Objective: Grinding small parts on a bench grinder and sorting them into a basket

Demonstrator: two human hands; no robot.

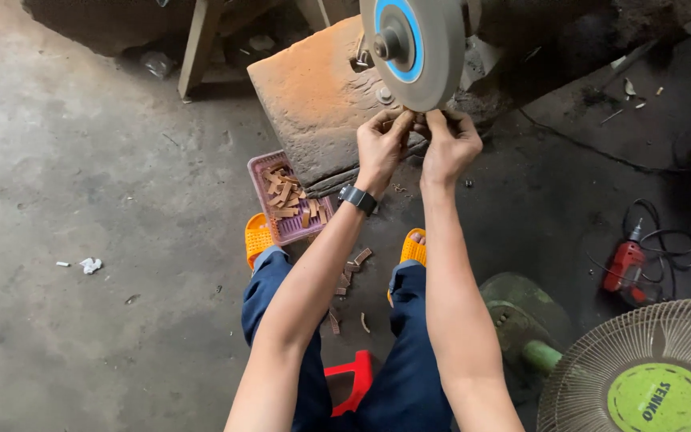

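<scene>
Both hands, left hand (381,144) and right hand (449,146), pinch together a small wooden piece (411,122) against the grinding wheel (414,50).

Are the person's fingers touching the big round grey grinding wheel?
Cannot tell. In the head view, fingertips pinch something small right at the grey grinding wheel rim; contact isn't plainly visible.

Fan (641,368) cropped; held piece (413,122) hidden
</scene>
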